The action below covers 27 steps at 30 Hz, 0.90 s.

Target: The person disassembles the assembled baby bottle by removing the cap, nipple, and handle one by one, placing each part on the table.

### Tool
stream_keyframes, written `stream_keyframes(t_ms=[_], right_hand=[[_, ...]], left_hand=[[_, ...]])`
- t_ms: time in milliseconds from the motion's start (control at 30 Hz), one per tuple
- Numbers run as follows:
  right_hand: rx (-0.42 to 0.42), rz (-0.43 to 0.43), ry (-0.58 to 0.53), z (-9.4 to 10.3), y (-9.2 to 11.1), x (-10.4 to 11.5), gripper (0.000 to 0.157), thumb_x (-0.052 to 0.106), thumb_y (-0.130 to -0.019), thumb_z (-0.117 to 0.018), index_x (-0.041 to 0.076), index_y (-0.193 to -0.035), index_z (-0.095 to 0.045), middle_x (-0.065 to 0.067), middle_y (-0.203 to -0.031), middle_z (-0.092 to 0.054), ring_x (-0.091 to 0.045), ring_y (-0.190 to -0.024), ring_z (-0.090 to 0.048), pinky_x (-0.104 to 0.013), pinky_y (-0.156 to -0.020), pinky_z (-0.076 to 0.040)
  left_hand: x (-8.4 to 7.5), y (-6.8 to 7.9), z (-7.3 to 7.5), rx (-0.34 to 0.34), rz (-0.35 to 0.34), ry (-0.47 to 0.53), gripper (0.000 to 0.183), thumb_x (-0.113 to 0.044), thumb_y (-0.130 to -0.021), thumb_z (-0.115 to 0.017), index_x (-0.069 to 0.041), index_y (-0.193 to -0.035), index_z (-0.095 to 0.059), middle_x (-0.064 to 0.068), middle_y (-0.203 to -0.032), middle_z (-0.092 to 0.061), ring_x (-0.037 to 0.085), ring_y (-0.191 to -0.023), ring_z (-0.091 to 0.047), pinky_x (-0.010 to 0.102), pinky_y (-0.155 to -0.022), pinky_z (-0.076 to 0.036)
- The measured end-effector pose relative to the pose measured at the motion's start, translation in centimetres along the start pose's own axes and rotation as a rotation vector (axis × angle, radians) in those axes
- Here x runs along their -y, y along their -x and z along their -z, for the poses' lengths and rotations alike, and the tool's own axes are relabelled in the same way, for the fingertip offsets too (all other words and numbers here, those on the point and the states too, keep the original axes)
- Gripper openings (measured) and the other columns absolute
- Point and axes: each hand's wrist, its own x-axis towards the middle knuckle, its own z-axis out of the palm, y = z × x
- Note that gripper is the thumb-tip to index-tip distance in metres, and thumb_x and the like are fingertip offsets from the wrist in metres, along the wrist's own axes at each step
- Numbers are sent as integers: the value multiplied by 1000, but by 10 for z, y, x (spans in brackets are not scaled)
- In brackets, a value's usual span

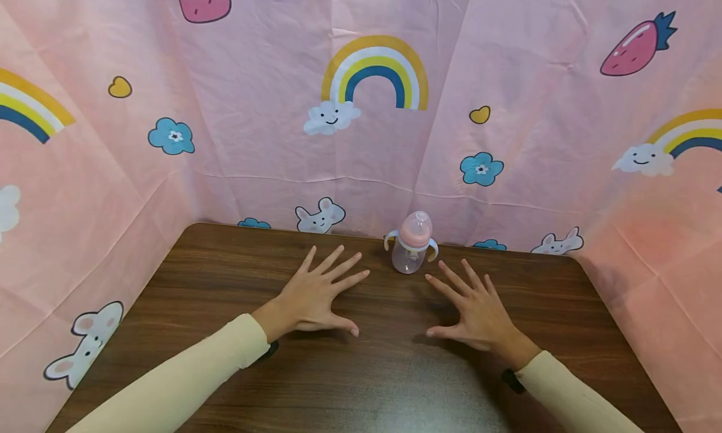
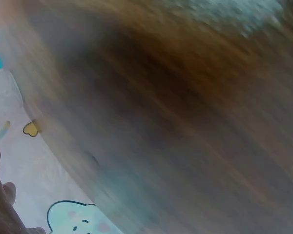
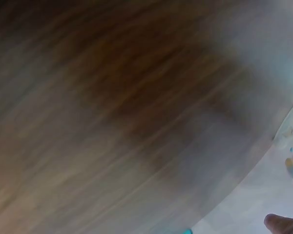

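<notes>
Your left grip (image 1: pixel 310 297) and right grip (image 1: pixel 479 313) spread empty; the bottle (image 1: pixel 414 240) looks light, slick, best held by its handles (image 1: pixel 433 250).

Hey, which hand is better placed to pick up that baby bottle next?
Probably the right hand: its fingertips appear closer to the bottle, near one handle. The left hand is also open and empty, but farther from it.

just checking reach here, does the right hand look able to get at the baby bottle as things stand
Probably yes: the right hand is spread and holds nothing, the baby bottle stands upright just beyond its fingertips, and no object shows between them on the table.
</notes>
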Motion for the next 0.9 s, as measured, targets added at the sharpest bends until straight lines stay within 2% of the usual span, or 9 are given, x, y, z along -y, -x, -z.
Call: stream_keyframes(t_ms=[200,367,500,667,900], right_hand=[[18,-62,-8,3,4,-10,105,85,-84,-72,37,-171,-39,-6,-180,-30,-53,-162,-21,-89,-111,-27],[21,-106,-16,3,7,-19,104,82,-85,-74,36,-171,-40,-7,-180,-31,-54,-162,-22,-89,-112,-26],[26,-138,-23,3,9,-24,104,81,-85,-75,35,-172,-39,-8,-179,-32,-55,-161,-22,-89,-112,-26],[37,-169,-39,4,11,-29,104,79,-86,-75,34,-172,-38,-9,-179,-31,-56,-161,-21,-90,-112,-25],[40,-210,-75,6,11,-34,102,77,-87,-76,30,-171,-42,-10,-179,-33,-57,-161,-22,-90,-112,-24]], left_hand=[[8,1,0,7,14,22,115,-100,-82,-54,-34,-174,-35,-4,-184,-16,35,-169,-9,78,-126,-10],[17,3,-3,5,29,-1,113,-100,-83,-51,-34,-174,-36,-3,-184,-17,37,-168,-13,79,-125,-13],[22,5,-4,-7,35,22,112,-98,-84,-55,-31,-173,-38,0,-183,-20,39,-167,-16,80,-124,-13],[31,6,-8,-21,52,20,112,-98,-85,-52,-30,-173,-40,2,-182,-24,40,-167,-19,80,-123,-16],[42,7,-9,1,97,57,110,-94,-87,-57,-29,-173,-38,3,-182,-24,39,-167,-17,81,-124,-13]])
